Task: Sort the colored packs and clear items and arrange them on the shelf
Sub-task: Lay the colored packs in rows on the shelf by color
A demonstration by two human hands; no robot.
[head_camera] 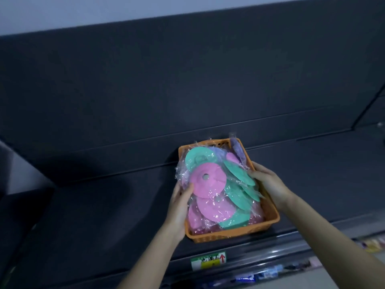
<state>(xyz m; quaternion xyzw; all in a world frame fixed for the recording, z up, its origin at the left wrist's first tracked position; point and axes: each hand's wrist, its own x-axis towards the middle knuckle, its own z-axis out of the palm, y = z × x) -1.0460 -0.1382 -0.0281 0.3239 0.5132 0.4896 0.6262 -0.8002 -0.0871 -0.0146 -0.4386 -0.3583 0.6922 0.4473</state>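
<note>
Currently, head view only. Basket (273, 218), orange, on dark shelf (100, 205), close to front edge, slightly skewed. Heaped with round discs in clear wrap: pink pack (210, 185) on top at left-centre, hole in its middle, more pink under it toward the front. Green packs (239, 174) along the right side and at the front, one more at back left. Purple pack (237, 149) upright in back right corner. Heap above the rim on the left, left wall hidden. Left grip (180, 205) at heap's left side: thumb pressed on pink pack, fingers wrapped round its edge, pinching it. Right grip (268, 180) curled over basket's right rim, fingertips touching green packs. Bare forearms entering from bottom of frame. Label (208, 261) with red arrow on shelf front, below basket. Blurred goods (260, 276) on lower level, bottom right.
</note>
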